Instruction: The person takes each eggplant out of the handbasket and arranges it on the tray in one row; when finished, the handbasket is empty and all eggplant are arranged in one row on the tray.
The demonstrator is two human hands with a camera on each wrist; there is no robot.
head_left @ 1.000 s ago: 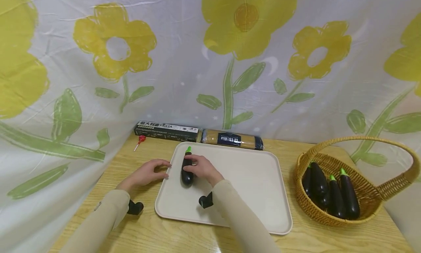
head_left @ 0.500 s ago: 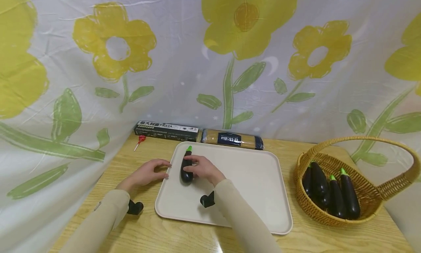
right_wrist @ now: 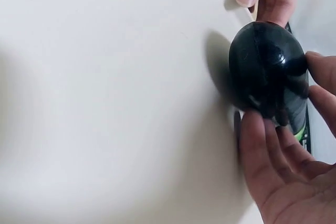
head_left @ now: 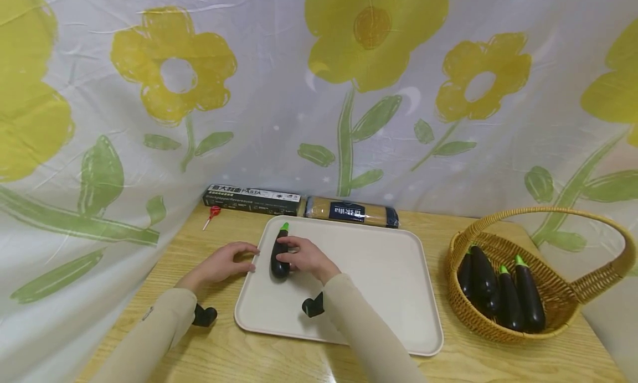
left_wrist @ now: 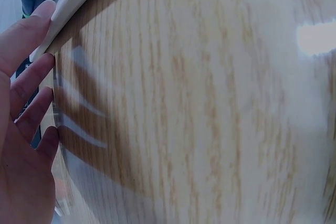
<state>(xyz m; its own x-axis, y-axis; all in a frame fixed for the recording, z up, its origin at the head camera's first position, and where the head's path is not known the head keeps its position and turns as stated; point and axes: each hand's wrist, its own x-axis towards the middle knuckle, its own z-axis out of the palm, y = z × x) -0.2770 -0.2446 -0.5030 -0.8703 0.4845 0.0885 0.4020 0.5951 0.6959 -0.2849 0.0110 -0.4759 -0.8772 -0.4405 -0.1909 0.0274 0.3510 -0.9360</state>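
Note:
My right hand (head_left: 308, 258) grips a dark purple eggplant (head_left: 280, 269) with a bright green stem at the left side of the beige tray (head_left: 369, 283). In the right wrist view, its fingertips press both sides of the eggplant (right_wrist: 265, 66), whose round end faces the camera. The stem points toward the far edge of the tray. My left hand (head_left: 221, 264) rests at the tray's left rim with fingers spread and relaxed. The left wrist view shows its thumb (left_wrist: 44, 11) at the rim and its other fingertips at the wooden table (left_wrist: 184, 103).
A wicker basket (head_left: 558, 325) with several eggplants (head_left: 530, 297) stands on the right. Behind the tray lie a black pasta box (head_left: 251, 199) and a pack of spaghetti (head_left: 351, 211). A red lollipop (head_left: 214, 211) lies at the back left. A flowered cloth (head_left: 269, 123) hangs behind.
My right hand has shifted the eggplant slightly left, toward the tray's left rim. The left hand has stayed in place.

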